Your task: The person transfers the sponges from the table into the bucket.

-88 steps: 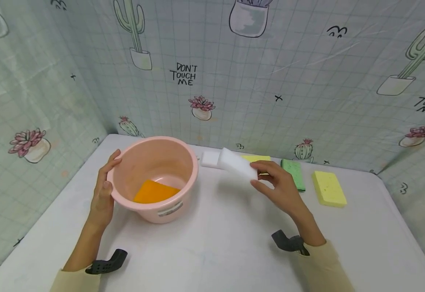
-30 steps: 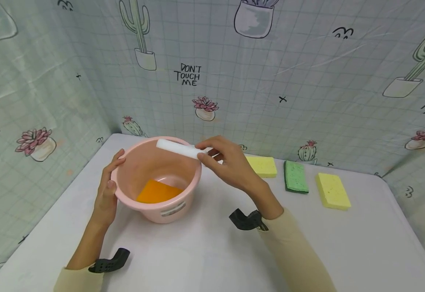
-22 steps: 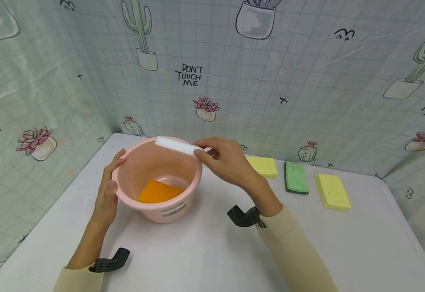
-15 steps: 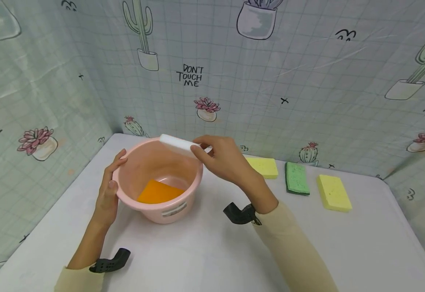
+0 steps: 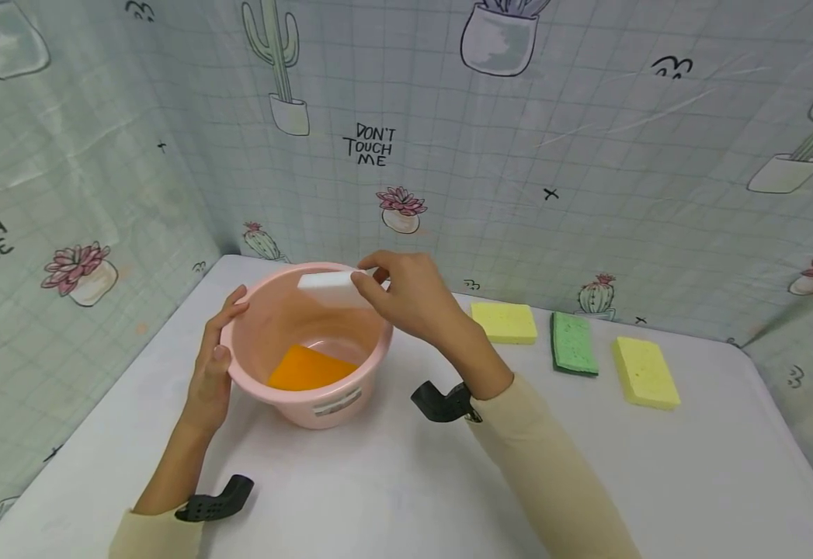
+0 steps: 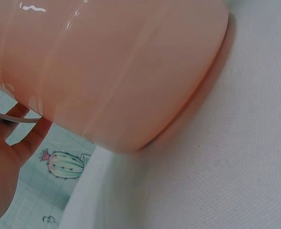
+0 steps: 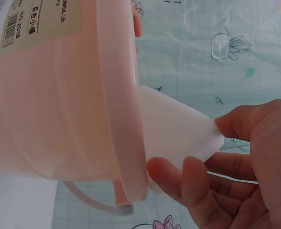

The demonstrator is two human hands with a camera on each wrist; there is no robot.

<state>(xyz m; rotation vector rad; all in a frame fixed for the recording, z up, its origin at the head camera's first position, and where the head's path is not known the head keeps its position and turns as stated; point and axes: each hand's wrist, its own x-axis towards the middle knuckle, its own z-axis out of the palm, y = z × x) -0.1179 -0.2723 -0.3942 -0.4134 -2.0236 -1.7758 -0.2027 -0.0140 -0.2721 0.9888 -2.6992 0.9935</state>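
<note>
My left hand [image 5: 212, 380] grips the left rim of a pink plastic bucket [image 5: 322, 397], fingers outside it. In the left wrist view its fingers curl round behind the bucket wall [image 6: 121, 71]. An orange sponge [image 5: 308, 368] lies on the bucket's bottom. With my right hand [image 5: 413, 299] I pinch one end of a white sponge [image 5: 328, 289] between thumb and fingers. The sponge's free end hangs over the bucket mouth at the far right rim. In the right wrist view the white sponge [image 7: 178, 129] passes partly behind the bucket rim [image 7: 121, 95].
To the right lie a yellow sponge [image 5: 504, 323], a green sponge [image 5: 574, 343] with a dark underside, and another yellow sponge [image 5: 647, 373] on the white table [image 5: 392, 497]. A patterned curtain [image 5: 448, 155] stands behind and at both sides.
My right hand has carried the white sponge leftward from over the table to the bucket's mouth, then turned its face more toward me. The left hand keeps its grip on the rim.
</note>
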